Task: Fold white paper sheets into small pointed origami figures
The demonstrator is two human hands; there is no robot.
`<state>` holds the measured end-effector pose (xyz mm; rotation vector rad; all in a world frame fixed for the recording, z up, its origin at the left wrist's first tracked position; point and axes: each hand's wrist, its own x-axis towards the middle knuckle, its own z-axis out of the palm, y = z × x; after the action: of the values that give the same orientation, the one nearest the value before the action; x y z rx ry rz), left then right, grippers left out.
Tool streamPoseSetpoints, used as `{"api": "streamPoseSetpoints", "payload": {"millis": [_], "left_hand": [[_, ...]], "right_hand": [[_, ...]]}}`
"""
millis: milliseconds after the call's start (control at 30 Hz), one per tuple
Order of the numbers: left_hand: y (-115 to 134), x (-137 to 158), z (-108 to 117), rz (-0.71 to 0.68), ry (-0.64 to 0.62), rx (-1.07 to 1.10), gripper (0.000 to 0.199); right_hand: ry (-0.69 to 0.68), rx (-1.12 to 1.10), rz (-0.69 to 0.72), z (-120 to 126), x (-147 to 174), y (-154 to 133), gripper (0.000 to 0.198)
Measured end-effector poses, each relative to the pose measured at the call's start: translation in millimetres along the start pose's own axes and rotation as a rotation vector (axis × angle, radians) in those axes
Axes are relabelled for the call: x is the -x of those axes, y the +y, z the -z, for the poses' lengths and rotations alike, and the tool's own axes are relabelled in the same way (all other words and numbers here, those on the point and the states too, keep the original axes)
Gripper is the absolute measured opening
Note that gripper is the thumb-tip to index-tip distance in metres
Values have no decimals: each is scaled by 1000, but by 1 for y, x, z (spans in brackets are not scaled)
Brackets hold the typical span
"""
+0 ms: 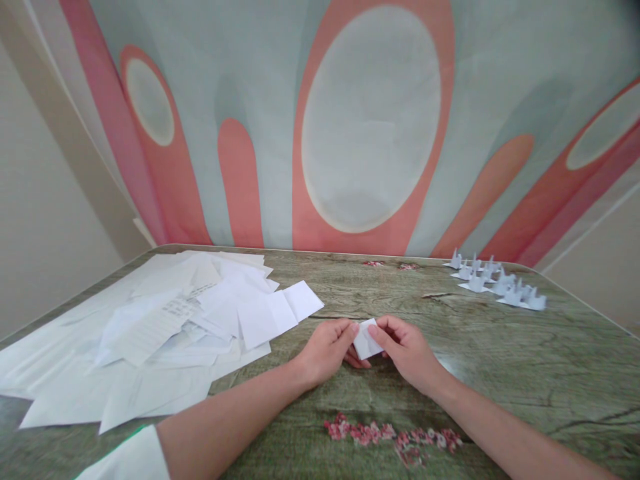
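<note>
Folded paper: the small white folded paper is held between both hands over the near middle of the table; whether it touches the wood is unclear.
Left hand: the left hand pinches its left corner, thumb above, some fingers showing beneath.
Right hand: the right hand grips the right edge, thumb pressed on top.
Handling: probably very light, fairly stiff where layered, easily creased or torn by a hard pull.
Where to hold: opposite edges look best, thumbs flat near the folds.
Loose sheets: a spread heap of white paper, some printed, lies left of the hands, overlapping.
Paper figures: small pointed white figures stand grouped at the far right.
Containers: none visible; sheets and figures rest directly on the tabletop.
</note>
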<state>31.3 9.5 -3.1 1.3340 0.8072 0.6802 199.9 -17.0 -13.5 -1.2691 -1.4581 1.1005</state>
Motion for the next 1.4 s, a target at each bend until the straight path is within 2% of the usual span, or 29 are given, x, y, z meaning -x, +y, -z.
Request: {"api": "streamPoseSetpoints", "payload": {"millis": [233,400,633,867,967,1133,1400], "left_hand": [[2,2,0,-25,-47,-82,37],[1,1,-1,-23,-16,-56,41],[2,2,1,-69,-31,-60,37],[1,1,4,-239,82,-280,24],[2,0,5,-243,81,-217,26],[5,0,4,-264,114,-111,28],[-2,-2,2,-234,299,-119,26]], "right_hand": [[32,52,4,0,1,-2,32],[-70,15,5,0,2,-3,31],[-98,182,74,2,2,-7,30],[-184,396,137,0,4,-6,32],[-166,384,132,-2,5,-7,26],[-152,414,240,-4,5,-9,25],[-156,416,149,-6,4,-12,26]]}}
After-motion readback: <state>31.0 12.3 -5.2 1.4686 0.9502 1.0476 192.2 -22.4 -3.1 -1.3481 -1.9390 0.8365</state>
